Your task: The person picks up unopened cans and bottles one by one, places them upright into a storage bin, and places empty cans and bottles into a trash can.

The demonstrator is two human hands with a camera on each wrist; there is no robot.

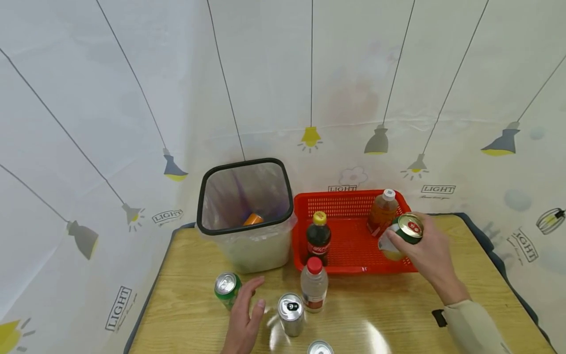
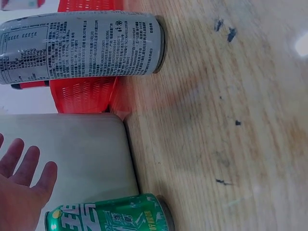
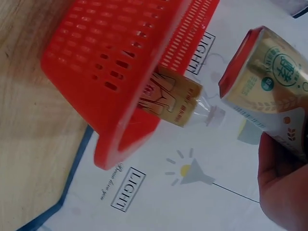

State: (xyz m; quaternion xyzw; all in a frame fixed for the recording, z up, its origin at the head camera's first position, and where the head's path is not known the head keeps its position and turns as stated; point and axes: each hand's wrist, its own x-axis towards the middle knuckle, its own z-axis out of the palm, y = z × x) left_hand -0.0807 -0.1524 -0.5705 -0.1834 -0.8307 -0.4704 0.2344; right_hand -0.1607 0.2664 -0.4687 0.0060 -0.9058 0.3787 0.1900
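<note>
Right hand [image 1: 429, 246]: the fingers and thumb are curled round a cylindrical cream-and-green drink can with a gold lid [image 1: 409, 228]. The can is held raised and apart from the rectangular red plastic basket [image 1: 349, 241], which lies mostly to the left of these fingers. Left hand [image 1: 244, 314]: the fingers are spread and grasp nothing.

Progress, by judgement: the work appears partway. Two bottles stand in the basket: an amber drink bottle with a white cap [image 1: 382, 214], just left of the right fingers, and a dark cola bottle with a yellow cap [image 1: 318, 238], farther left. One orange item [image 1: 253, 219] lies in the white bin with a black rim and clear liner [image 1: 258, 260], ahead of the left fingers; other bin contents cannot be told. The held can is not yet set down. Four items on the tabletop [image 1: 190, 290] appear left to handle: a green can [image 1: 227, 287] close to the left of the left fingers, contact not certain; a silver can [image 1: 290, 319] to their right; a clear bottle with a red cap [image 1: 314, 287] beyond that can; and a silver-topped can [image 1: 320, 348], partly out of view, nearer the person.

Count: four cans, three bottles, one orange item, one basket, one bin.
</note>
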